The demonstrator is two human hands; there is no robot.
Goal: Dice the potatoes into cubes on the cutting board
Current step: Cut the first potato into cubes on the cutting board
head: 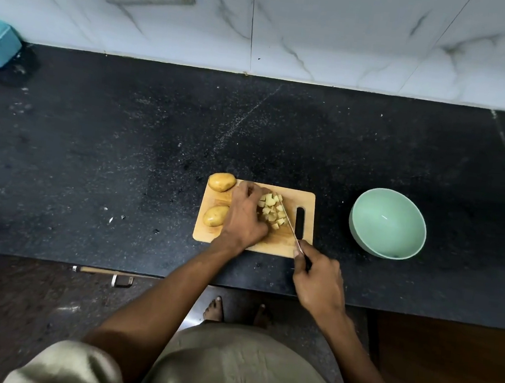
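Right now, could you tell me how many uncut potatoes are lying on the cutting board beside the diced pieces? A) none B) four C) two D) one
C: two whole potatoes lie at the left end of the cutting board, one at the far corner and one nearer, while the left hand steadies the diced pieces and the right hand holds the knife.
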